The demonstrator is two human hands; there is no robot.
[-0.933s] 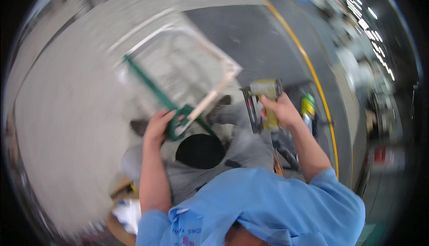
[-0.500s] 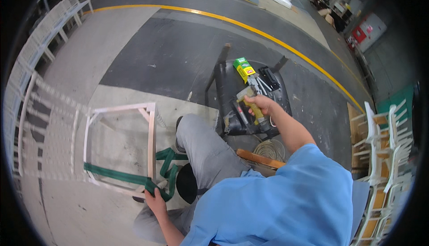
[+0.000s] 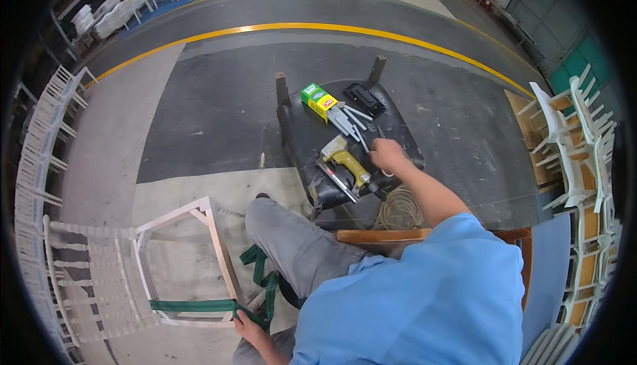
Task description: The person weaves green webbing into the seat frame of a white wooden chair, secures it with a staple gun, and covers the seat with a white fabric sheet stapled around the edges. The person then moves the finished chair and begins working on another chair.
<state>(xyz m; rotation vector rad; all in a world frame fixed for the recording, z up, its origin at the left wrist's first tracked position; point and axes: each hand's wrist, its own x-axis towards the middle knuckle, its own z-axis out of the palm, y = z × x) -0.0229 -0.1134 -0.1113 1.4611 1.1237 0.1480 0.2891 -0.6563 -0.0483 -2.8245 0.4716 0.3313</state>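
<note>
My left hand [image 3: 252,332] is closed on a green webbing strap [image 3: 192,306] at the side rail of a pale wooden chair frame [image 3: 222,252]. The strap runs across the frame, and its loose tail hangs in folds beside my knee. My right hand [image 3: 390,155] is closed over a pair of scissors [image 3: 387,173] on an upturned black seat [image 3: 411,141]; a dark tip and a pale loop show around the fingers. Left of that hand, a yellow-green staple gun [image 3: 348,163] lies on the seat.
Silver staple strips [image 3: 345,121] spill from a green and yellow box [image 3: 318,102], near a black tool [image 3: 364,98]. A coiled hose [image 3: 400,209] lies below the seat. White chairs are stacked at right [image 3: 577,159] and left [image 3: 41,146]. A wooden bar [image 3: 378,236] is beside me.
My right hand has put the staple gun down on the black seat and moved to the scissors. My left hand still holds the strap at the frame. The view has turned.
</note>
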